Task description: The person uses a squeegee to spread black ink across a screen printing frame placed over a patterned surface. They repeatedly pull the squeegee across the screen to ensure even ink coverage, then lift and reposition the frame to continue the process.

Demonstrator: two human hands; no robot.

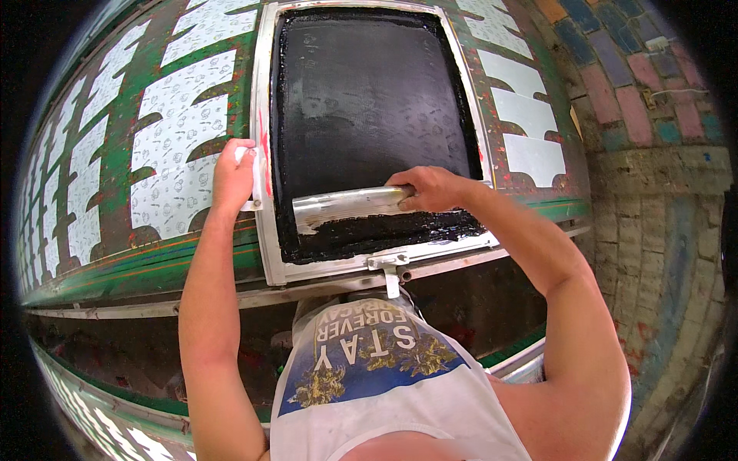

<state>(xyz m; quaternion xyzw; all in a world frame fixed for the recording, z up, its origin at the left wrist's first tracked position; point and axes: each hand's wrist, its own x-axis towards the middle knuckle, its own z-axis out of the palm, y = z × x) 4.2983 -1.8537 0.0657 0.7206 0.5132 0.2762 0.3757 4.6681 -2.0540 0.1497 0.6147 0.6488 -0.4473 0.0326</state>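
Note:
A screen printing frame (270, 230) with white rails lies on the long green table in front of me. Its dark mesh (369, 84) carries a faint repeated pattern, and thick black ink (338, 247) lines the edges, heaviest along the near side. My right hand (434, 189) is closed around the right end of a metal squeegee (338, 206), which lies crosswise over the near part of the mesh. At the frame's left rail, my left hand (235, 175) is closed on its edge, the fingertips partly hidden. Red smears mark that rail near the hand.
White cut pieces (184, 146) with small printed figures lie in rows left of the frame. Plain white pieces (530, 157) are on its right. A metal clamp (390, 265) sits on the near rail, above the table's side rail (154, 310). Coloured paving bricks (634, 100) cover the floor at right.

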